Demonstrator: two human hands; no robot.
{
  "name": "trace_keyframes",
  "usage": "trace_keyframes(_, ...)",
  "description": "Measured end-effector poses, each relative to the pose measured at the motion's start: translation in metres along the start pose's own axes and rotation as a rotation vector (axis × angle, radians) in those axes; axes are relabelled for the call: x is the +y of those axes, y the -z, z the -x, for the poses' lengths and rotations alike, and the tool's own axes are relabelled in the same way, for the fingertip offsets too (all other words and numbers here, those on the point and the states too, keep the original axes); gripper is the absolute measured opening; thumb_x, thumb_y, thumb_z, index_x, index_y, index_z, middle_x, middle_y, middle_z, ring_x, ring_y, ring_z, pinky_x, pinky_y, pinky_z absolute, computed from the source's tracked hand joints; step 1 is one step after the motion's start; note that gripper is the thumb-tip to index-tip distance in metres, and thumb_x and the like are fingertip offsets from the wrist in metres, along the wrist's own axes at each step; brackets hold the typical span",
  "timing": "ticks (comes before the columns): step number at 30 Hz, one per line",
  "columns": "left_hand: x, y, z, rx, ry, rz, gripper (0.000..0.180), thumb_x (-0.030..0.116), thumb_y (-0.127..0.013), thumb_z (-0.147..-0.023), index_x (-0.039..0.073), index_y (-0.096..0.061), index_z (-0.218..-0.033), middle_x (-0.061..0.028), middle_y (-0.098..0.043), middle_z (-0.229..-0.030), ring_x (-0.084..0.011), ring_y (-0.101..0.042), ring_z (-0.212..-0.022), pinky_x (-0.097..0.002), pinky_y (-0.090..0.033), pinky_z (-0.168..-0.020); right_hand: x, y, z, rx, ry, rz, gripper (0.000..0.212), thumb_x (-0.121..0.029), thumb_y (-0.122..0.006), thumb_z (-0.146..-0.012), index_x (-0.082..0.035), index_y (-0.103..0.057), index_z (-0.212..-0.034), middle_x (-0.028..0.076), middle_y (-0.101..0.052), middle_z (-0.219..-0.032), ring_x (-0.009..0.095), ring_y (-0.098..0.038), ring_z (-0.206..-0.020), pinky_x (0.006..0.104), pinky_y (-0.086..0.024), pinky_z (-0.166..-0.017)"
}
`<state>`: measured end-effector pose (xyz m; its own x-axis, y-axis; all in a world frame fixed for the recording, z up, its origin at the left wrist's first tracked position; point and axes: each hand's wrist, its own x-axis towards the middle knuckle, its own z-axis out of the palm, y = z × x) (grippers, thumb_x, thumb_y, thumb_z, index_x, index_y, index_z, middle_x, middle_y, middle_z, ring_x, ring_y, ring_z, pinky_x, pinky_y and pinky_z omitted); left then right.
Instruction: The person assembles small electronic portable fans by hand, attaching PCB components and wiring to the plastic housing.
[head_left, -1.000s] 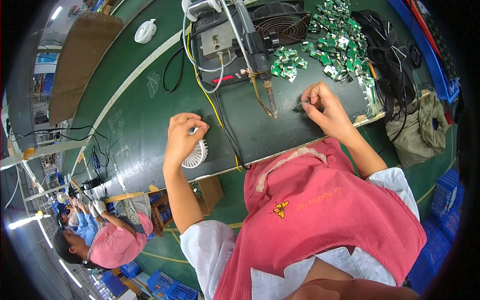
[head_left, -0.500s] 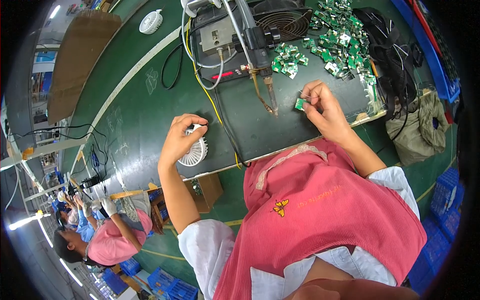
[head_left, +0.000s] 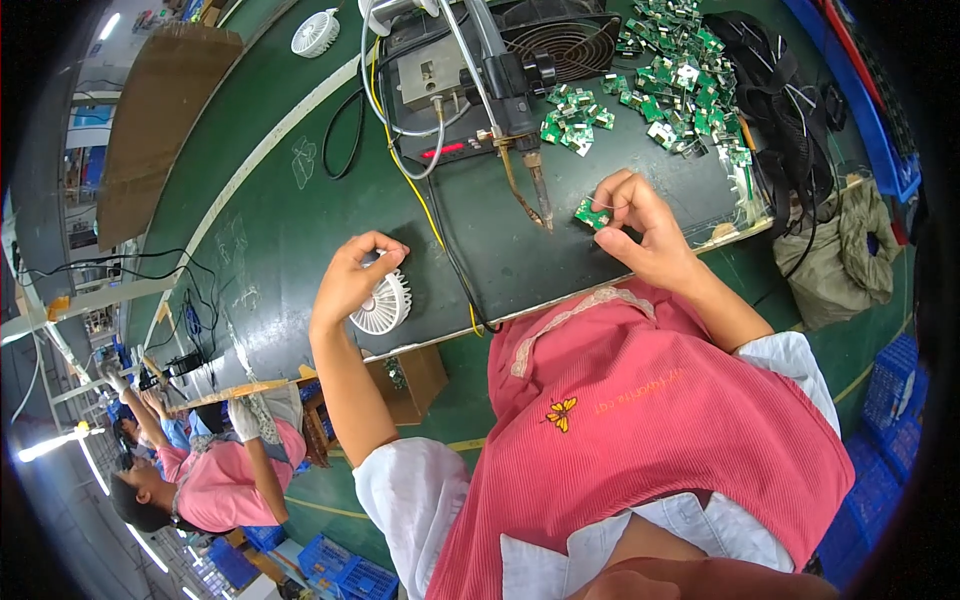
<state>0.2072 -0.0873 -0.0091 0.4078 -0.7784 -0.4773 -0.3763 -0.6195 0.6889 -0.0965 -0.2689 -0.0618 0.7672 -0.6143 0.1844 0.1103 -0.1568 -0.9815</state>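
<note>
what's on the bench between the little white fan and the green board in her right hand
In the head view, yellow and black cables cross the dark mat between white fan and green board.

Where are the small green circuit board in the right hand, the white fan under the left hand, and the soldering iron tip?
small green circuit board (head_left: 590, 213), head view, on its green face.
white fan (head_left: 385, 305), head view, on its ribbed grille.
soldering iron tip (head_left: 541, 203), head view, on the metal shaft near its end.
</note>
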Motion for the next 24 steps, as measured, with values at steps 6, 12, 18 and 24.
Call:
trace_keyframes(6,-0.013,-0.001,0.005,-0.042,-0.015,0.293,0.009,0.013,-0.063,-0.084,0.006,-0.060,-0.087,-0.0006,-0.061,-0.080,-0.0064,-0.055,-0.073,-0.0212,-0.044,-0.067,0.001,-0.001,0.000,-0.004,0.030,-0.040,0.012,-0.007,-0.054,-0.086,-0.002,-0.044,-0.080,0.009,-0.051,-0.090,0.013,-0.047,-0.069,0.0246,-0.041,-0.060)
trace_keyframes(12,0.002,-0.029,0.022,0.020,-0.098,0.637,0.006,0.007,-0.061,-0.083,0.005,-0.055,-0.082,-0.0028,-0.060,-0.081,-0.0097,-0.058,-0.075,-0.0234,-0.046,-0.069,0.000,-0.003,0.001,-0.012,0.052,0.052,0.010,-0.007,-0.053,-0.086,-0.003,-0.047,-0.080,0.009,-0.052,-0.090,0.014,-0.048,-0.069,0.0247,-0.040,-0.059)
trace_keyframes(18,0.039,-0.080,0.033,-0.088,-0.145,0.889,0.009,-0.003,-0.058,-0.082,0.005,-0.054,-0.082,-0.0045,-0.058,-0.082,-0.0137,-0.060,-0.079,-0.0260,-0.048,-0.070,0.002,-0.006,0.000,-0.053,0.084,0.062,0.010,-0.008,-0.051,-0.088,-0.001,-0.045,-0.083,0.012,-0.048,-0.097,0.010,-0.049,-0.069,0.0214,-0.043,-0.061)
trace_keyframes(24,0.053,-0.113,0.028,-0.164,-0.097,0.959,0.004,0.005,-0.059,-0.086,0.005,-0.056,-0.087,-0.0035,-0.060,-0.086,-0.0119,-0.060,-0.083,-0.0253,-0.048,-0.073,-0.001,-0.011,-0.002,-0.054,0.180,0.064,0.009,-0.004,-0.054,-0.085,0.000,-0.046,-0.084,0.013,-0.049,-0.097,0.013,-0.050,-0.078,0.0231,-0.044,-0.065)
